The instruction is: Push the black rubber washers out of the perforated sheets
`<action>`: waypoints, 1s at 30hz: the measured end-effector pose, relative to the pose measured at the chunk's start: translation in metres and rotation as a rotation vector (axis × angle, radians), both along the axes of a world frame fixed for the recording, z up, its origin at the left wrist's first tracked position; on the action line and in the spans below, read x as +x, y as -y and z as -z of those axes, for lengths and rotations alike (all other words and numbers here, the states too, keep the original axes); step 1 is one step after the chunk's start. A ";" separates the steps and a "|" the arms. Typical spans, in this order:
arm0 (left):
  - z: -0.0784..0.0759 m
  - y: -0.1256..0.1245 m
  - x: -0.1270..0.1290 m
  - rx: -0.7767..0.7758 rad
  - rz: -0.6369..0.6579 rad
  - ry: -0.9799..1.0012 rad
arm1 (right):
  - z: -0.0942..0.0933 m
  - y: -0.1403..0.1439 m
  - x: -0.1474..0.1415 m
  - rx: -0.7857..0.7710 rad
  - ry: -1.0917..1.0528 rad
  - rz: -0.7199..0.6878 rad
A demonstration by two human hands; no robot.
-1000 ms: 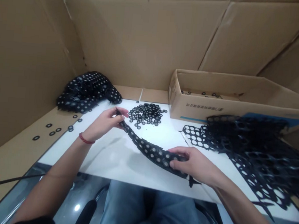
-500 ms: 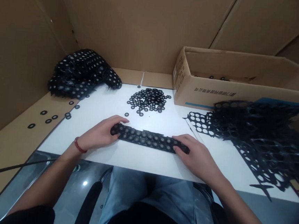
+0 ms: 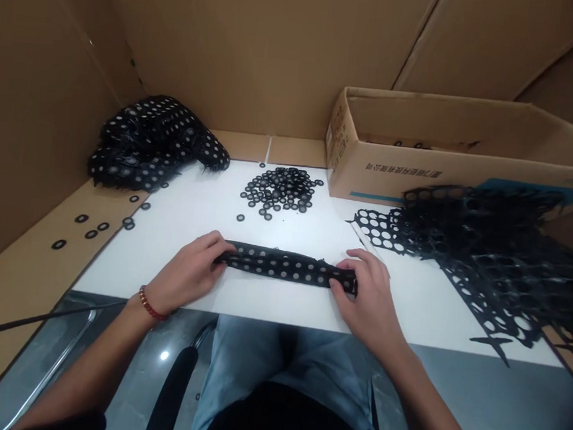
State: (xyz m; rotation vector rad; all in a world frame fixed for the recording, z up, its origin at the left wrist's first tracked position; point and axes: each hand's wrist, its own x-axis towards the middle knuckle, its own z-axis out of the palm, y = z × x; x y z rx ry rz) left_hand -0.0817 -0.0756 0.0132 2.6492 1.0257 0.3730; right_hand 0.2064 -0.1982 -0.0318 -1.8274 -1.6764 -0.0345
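Observation:
A long strip of black rubber sheet (image 3: 282,266), with rows of grey round spots, lies across the white table (image 3: 259,299) in front of me. My left hand (image 3: 192,266) pinches its left end, thumb and fingers closed on it. Around the right end my right hand (image 3: 367,290) is closed, with the thumb on the near edge. Beyond the strip is a heap of small black rings (image 3: 288,192), some loose at its edges. A red beaded bracelet (image 3: 151,303) circles my left wrist.
At the back left sits a bundle of spotted black sheets (image 3: 157,140). Loose rings (image 3: 81,218) lie on cardboard at the left. A cardboard box (image 3: 400,175) stands at the back right; before it are punched-out black sheets (image 3: 494,253) and a white stick (image 3: 365,238).
The strip has been turned over or refolded: raised rings showed on its upper face before, flat grey spots show now. Both hands still hold its ends. The view has shifted slightly.

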 end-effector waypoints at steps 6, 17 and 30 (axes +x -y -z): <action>-0.021 0.018 -0.013 -0.176 0.087 0.109 | -0.018 0.016 0.000 0.136 -0.198 -0.101; -0.017 -0.003 0.004 -0.417 -0.236 0.317 | -0.033 0.016 0.005 -0.387 -0.419 -0.213; 0.008 -0.037 0.018 -0.470 -0.275 0.223 | -0.049 -0.002 0.007 -0.599 -0.310 -0.181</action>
